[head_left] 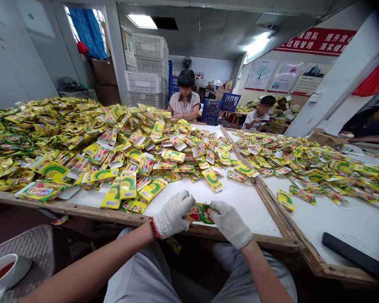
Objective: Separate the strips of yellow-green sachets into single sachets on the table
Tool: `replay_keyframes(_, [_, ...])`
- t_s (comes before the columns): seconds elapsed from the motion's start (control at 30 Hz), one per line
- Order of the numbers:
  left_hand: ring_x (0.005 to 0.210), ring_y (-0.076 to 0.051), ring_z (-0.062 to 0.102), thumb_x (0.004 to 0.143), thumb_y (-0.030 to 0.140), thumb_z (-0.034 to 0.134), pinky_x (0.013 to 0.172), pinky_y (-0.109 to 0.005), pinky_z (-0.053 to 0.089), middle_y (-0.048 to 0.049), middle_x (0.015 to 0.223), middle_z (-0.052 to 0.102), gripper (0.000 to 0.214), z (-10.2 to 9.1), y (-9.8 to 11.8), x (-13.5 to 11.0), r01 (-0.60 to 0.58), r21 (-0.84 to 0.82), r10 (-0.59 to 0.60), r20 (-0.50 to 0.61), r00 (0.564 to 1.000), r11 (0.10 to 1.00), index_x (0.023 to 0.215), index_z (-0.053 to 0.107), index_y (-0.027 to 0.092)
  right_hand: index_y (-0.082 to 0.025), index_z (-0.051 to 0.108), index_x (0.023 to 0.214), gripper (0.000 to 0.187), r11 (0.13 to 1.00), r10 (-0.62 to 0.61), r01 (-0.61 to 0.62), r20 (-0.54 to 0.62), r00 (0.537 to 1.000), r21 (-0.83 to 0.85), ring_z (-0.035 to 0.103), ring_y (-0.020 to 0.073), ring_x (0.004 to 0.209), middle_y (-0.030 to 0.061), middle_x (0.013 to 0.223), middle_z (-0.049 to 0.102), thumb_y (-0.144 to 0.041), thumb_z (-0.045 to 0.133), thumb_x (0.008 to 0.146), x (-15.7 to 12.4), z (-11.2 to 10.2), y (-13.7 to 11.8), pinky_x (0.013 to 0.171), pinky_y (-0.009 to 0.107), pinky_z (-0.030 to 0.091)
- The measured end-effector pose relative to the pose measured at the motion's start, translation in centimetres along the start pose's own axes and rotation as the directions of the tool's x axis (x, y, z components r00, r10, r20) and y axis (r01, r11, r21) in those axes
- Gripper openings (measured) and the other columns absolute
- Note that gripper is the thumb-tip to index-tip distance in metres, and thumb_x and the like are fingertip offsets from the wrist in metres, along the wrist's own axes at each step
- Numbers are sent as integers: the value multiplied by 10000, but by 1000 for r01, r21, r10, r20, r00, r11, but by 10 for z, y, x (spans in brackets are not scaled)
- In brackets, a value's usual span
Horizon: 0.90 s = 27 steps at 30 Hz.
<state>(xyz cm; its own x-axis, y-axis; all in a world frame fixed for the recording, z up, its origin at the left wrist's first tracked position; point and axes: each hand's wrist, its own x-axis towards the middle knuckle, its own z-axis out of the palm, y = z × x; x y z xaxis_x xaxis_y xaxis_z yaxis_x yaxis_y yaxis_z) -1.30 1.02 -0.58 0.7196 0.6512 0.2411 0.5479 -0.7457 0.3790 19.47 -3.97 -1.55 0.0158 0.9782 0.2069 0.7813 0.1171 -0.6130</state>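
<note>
Where they meet, the gloved left hand (173, 214) and right hand (231, 224) grip one foil sachet (199, 213).

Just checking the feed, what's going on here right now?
The person's left hand and right hand, both in white knit gloves, hold a yellow-green printed packet at the near edge of a white wood-framed table. A large heap of similar packets lies ahead, and a co-worker in a striped shirt sits across the table.
</note>
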Motion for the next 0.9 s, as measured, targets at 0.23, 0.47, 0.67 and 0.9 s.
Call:
replay_keyframes(0.23, [938, -225, 501, 631, 238, 655, 797, -328, 430, -56, 1051, 500, 495, -4, -3, -2, 27, -40, -27, -5, 1000, 999, 1094, 480, 228, -210, 640, 764, 177, 954, 178, -176, 13, 984, 242, 550, 160, 541, -6, 592, 633, -356, 540, 757, -1, -1, -12, 534, 263, 428])
replay_keyframes(0.47, [948, -232, 497, 647, 242, 646, 812, -338, 435, -79, 1073, 493, 532, 4, -4, -4, 58, -13, -58, -26, 998, 998, 1147, 470, 199, -203, 602, 741, 185, 988, 116, -86, -248, 962, 127, 593, 186, 693, 45, 741, 662, -369, 532, 783, -5, 18, -8, 649, 287, 450])
replay_keyframes(0.67, [985, -269, 476, 636, 184, 624, 814, -376, 417, -88, 1117, 496, 545, 3, -3, -5, 55, 150, -48, -49, 998, 987, 1159, 474, 218, -201, 596, 726, 184, 988, 110, -74, -277, 955, 137, 580, 184, 668, 39, 708, 650, -376, 554, 764, -5, 13, -14, 645, 289, 448])
replay_keyframes(0.9, [947, -213, 498, 664, 226, 634, 811, -314, 434, -48, 1041, 505, 525, 1, -12, -8, -15, -111, 10, -43, 999, 994, 1167, 485, 222, -194, 587, 712, 217, 928, 148, -125, -39, 988, 351, 525, 149, 551, -5, 592, 591, -409, 580, 736, -8, 15, -9, 519, 256, 414])
